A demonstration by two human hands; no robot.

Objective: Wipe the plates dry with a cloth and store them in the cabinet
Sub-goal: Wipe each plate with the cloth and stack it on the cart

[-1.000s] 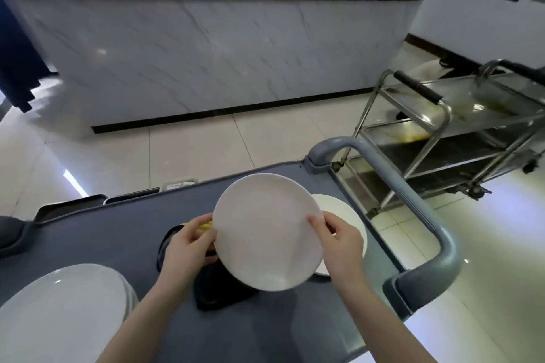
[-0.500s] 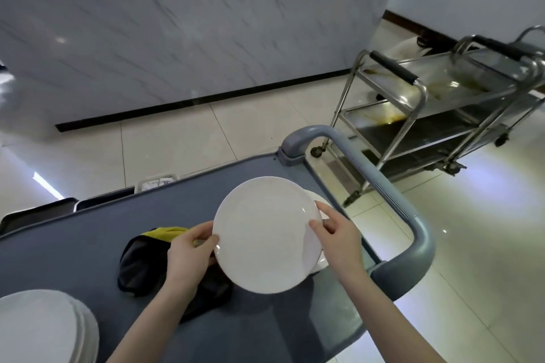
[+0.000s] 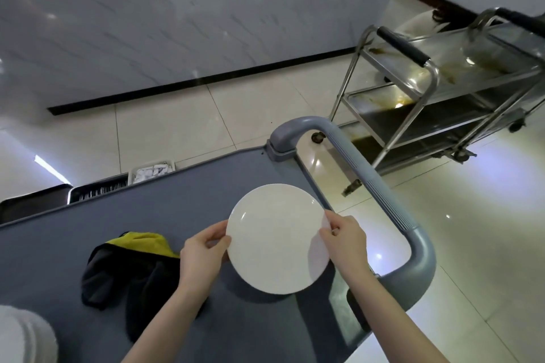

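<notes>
both hands pinching the white plate [image 3: 277,240] by its rim, left hand [image 3: 203,256] and right hand [image 3: 345,240] opposite; black-yellow cloth [image 3: 129,270] just left of the left hand.

Glossy white plate [image 3: 277,237], soft cloth [image 3: 126,268], matt grey plastic cart [image 3: 88,233], shiny steel trolley [image 3: 442,88].

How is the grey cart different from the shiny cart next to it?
The grey cart is dull, with a thick grey handle; the shiny cart is bright metal with thin bars and a black grip. The grey cart has a black and yellow cloth on it, and the white plate is held over it by the left hand and right hand; the shiny cart stands apart on the floor. Both have a push handle.
</notes>
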